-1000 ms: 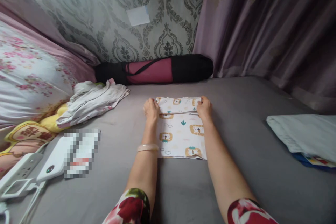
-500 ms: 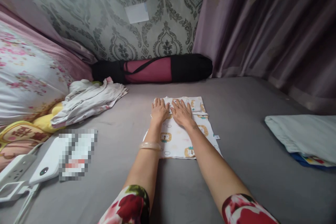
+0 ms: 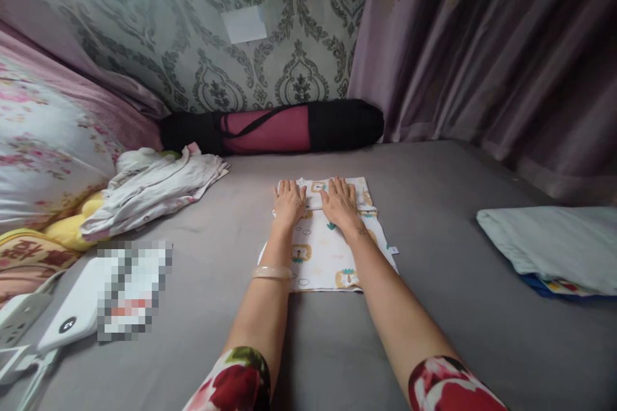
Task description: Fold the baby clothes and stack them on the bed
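A white children's garment printed with lion faces lies flat on the grey bed sheet, its far part folded over toward me. My left hand rests on the folded part near its left edge, fingers stretched forward. On the right half of the same fold lies my right hand, flat with its fingers a little spread. Both palms press on the cloth and neither grips it. A small white tag sticks out at the garment's right side.
A black and maroon long bag lies along the wall. Crumpled clothes and a floral pillow are at left, near a white power bank and a power strip. Folded pale green cloth lies at right on the sheet.
My right hand has slid right along the fold, widening the gap between my hands. The left hand stays at about the same spot on the cloth. The view has turned slightly right.
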`<state>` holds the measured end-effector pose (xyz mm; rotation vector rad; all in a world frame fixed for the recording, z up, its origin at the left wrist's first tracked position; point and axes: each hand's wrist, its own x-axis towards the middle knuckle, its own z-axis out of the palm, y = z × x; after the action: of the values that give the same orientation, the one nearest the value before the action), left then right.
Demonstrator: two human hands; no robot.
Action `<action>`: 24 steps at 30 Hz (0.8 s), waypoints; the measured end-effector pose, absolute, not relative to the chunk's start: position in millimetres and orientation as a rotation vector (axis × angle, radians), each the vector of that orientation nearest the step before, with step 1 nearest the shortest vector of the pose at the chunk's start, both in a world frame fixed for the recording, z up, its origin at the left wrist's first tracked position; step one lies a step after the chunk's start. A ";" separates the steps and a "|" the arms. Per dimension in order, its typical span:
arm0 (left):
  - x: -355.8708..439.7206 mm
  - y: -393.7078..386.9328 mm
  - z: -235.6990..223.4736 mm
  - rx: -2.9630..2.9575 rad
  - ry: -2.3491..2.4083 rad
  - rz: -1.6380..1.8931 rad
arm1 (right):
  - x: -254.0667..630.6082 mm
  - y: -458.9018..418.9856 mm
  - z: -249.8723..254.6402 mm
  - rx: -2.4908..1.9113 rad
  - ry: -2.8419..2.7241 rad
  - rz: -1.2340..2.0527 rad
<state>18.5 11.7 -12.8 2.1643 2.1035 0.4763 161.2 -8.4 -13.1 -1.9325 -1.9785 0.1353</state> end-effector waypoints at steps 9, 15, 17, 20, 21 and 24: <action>20.8 11.5 -18.9 2.043 2.077 0.369 | 170.9 -7.9 -27.9 -2.133 -1.832 0.058; 10.6 18.9 -10.7 1.931 1.961 0.640 | 174.7 -7.4 -26.8 -2.111 -1.825 0.107; 0.5 22.2 -1.9 1.792 1.917 0.792 | 177.5 -7.1 -24.6 -2.103 -1.818 0.154; -18.9 23.2 12.1 1.591 1.909 0.959 | 183.3 -4.9 -19.4 -2.109 -1.827 0.246; -25.1 22.3 15.8 1.551 1.908 0.997 | 185.6 -3.6 -17.0 -2.122 -1.839 0.286; -39.5 16.4 22.9 1.474 1.895 1.084 | 193.0 0.2 -7.7 -2.161 -1.941 0.406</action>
<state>-39.5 16.4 22.9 1.4742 1.8954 1.0838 193.0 0.2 -7.7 -2.1614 -1.9406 0.4064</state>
